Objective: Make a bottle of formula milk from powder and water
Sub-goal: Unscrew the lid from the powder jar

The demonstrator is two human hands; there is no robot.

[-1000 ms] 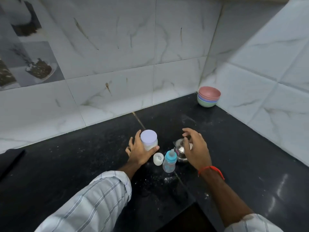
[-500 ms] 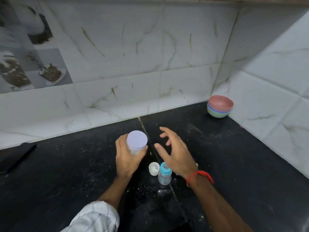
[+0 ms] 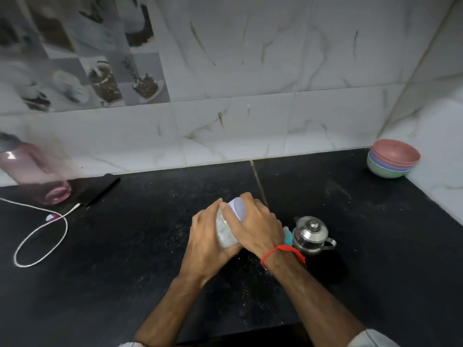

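A clear powder jar [image 3: 225, 234] with a pale lilac lid [image 3: 238, 207] is lifted above the black counter and tilted. My left hand [image 3: 205, 244] wraps its body from the left. My right hand [image 3: 258, 226] is closed over the lid from the right. The baby bottle [image 3: 288, 236] with a teal collar stands just behind my right wrist, mostly hidden. A small steel kettle [image 3: 310, 235] with a knobbed lid stands to its right.
A stack of coloured bowls [image 3: 393, 159] sits in the far right corner. At the far left stand a pink water bottle [image 3: 32, 176], a dark phone [image 3: 100, 190] and a looping white cable [image 3: 42, 234]. White powder specks dot the counter [image 3: 150, 246].
My left hand lifted the jar off the counter and tilted it. My right hand moved left from near the kettle and closed on the lid. The view swung left.
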